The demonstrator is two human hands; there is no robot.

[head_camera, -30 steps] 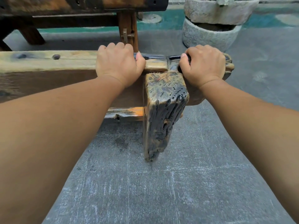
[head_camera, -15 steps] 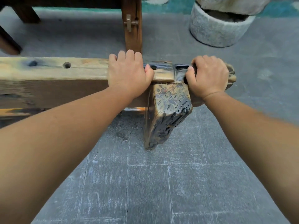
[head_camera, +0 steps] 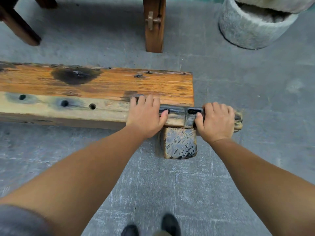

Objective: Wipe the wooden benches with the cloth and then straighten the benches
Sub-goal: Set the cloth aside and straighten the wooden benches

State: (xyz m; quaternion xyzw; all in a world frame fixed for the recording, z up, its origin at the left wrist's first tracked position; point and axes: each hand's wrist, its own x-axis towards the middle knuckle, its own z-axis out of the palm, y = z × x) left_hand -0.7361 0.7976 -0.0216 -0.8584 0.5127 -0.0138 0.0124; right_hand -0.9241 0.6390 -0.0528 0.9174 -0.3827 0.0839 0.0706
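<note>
A long wooden bench (head_camera: 102, 86) with an orange-brown top and a paler near plank runs from the left edge to the middle of the view. Its dark, pitted leg (head_camera: 179, 143) stands under the right end. My left hand (head_camera: 146, 116) grips the near edge of the bench just left of the leg. My right hand (head_camera: 216, 121) grips the bench's protruding right end. No cloth is in view.
A second wooden bench stands behind, with one leg (head_camera: 154, 24) upright and a slanted leg (head_camera: 18, 26) at the far left. A round stone basin (head_camera: 252, 29) sits at the back right. The floor is grey tile, and my shoes (head_camera: 170, 225) show at the bottom.
My view has risen and tipped down, so the bench top now shows from above. The bench has come upright onto its leg; both hands keep their grip on its right end.
</note>
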